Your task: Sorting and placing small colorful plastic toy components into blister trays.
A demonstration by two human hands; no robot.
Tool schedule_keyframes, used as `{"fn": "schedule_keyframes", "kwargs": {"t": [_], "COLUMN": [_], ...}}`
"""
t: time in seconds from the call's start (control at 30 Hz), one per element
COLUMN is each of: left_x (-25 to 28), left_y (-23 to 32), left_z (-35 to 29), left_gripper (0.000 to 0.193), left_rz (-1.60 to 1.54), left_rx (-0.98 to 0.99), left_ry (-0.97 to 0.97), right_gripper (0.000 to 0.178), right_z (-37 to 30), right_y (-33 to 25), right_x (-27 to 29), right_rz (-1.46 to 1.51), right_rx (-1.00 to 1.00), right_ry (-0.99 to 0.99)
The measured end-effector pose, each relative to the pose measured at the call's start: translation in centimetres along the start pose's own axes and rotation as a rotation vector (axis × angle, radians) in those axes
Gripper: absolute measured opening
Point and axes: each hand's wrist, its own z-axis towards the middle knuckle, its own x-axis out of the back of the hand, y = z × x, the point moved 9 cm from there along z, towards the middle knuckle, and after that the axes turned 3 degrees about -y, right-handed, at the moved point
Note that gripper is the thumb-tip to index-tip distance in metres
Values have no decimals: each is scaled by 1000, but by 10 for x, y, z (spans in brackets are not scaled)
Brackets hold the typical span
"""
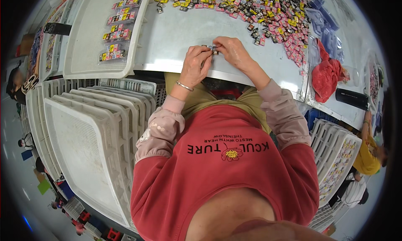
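Observation:
My left hand (195, 65) and my right hand (234, 52) meet just above the near edge of the pale table (167, 35). Fingers of both are pinched around a small dark printed block (215, 50), partly hidden by the fingertips. Something clear or bluish shows beside it, too small to make out. Beyond my hands, a wide heap of small pink, yellow and black printed blocks (251, 10) spreads across the far side and down the right. To the left, clear plastic packs of such blocks (112, 52) stand in a column inside a white mesh tray (86, 48).
White crates (79, 144) stack on edge at my left, and more trays (335, 157) stand at my right. Clear bluish plastic shells (324, 21), a red cloth (325, 79) and a black cylinder (352, 98) lie at the table's right. Other people are beyond.

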Motion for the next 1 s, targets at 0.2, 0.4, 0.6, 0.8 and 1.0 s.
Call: {"fn": "schedule_keyframes", "kwargs": {"t": [0.2, 0.4, 0.6, 0.8, 1.0], "left_x": [15, 5, 10, -3, -2], "left_y": [-7, 15, -3, -3, -3], "left_z": [-2, 30, 32, 9, 4], "left_gripper": [22, 36, 43, 23, 17], "left_rz": [-29, 58, 61, 93, 117], "left_rx": [53, -170, -86, -52, -36], "left_ry": [24, -154, -170, -102, -5], "right_gripper": [21, 19, 14, 16, 19], "right_z": [-9, -37, -24, 2, 2], "right_y": [20, 45, 8, 7, 18], "right_x": [54, 63, 33, 8, -11], "right_rz": [236, 227, 128, -212, 8], "right_rx": [-243, -260, -87, -124, -268], "right_ry": [60, 193, 148, 41, -121]}}
